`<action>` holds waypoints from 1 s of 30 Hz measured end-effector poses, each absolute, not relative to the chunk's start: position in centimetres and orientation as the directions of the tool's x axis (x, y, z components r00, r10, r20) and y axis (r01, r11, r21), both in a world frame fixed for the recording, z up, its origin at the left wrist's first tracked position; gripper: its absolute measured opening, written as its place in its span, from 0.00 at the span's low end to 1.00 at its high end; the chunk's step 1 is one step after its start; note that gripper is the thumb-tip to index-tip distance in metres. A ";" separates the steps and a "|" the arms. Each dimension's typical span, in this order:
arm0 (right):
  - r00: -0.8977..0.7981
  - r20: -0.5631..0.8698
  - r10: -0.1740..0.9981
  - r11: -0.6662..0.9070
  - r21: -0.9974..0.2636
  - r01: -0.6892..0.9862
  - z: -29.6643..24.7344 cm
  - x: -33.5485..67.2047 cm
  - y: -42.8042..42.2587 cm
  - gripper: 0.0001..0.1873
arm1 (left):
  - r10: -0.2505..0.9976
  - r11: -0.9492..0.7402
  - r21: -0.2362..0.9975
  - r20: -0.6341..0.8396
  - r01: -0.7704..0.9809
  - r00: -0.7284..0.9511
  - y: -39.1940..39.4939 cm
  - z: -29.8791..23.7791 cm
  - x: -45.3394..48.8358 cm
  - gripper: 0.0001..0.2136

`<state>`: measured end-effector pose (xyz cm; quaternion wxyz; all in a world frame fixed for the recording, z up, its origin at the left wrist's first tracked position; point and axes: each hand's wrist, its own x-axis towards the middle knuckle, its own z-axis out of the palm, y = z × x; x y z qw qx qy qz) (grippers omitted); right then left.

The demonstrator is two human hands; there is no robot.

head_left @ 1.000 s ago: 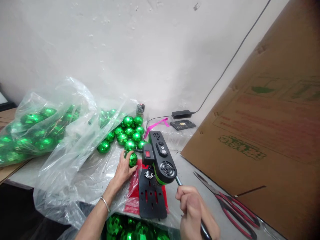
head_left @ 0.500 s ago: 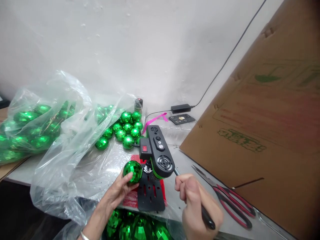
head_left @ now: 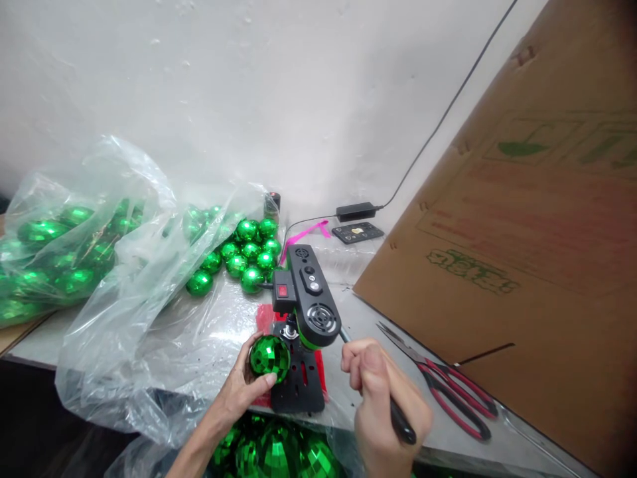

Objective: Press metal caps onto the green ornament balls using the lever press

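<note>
My left hand is wrapped round a shiny green mirror-faceted ball, thumb in front and fingers behind. The ball is over the black slotted base plate of a small bench drill press, close beside and below its metal chuck. Right of the machine, my right hand is closed on a black-handled lever, whose metal rod runs up to the machine's side. Whether the ball touches the chuck or plate, I cannot tell.
Left stands a clear plastic bag of green balls; several loose balls lie behind the machine. More balls are below the table edge. Red-handled scissors, a cardboard box, a phone and a power adapter are at right.
My left hand has shifted the ball slightly down and right, over the base plate, and turned it, with the thumb now lower. My right hand keeps its hold on the lever. The view shifted slightly.
</note>
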<state>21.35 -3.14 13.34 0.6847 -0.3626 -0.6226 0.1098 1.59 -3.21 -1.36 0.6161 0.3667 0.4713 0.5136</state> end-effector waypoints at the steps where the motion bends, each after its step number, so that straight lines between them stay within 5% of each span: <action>1: 0.201 0.773 0.601 0.715 -0.633 0.297 13.3 21.4 -3.1 0.23 | 0.979 0.201 0.937 -0.199 -0.287 0.034 -3.4 -1.1 1.8 0.51; 17: 0.212 0.770 0.601 0.717 -0.638 0.281 13.1 21.3 -3.1 0.23 | 0.966 0.253 0.924 -0.226 -0.286 0.123 -5.1 -1.5 1.7 0.50; 30: 0.220 0.764 0.607 0.713 -0.646 0.273 12.4 21.2 -3.4 0.23 | 0.939 0.330 0.778 -0.330 -0.535 0.100 -6.8 -2.0 2.6 0.38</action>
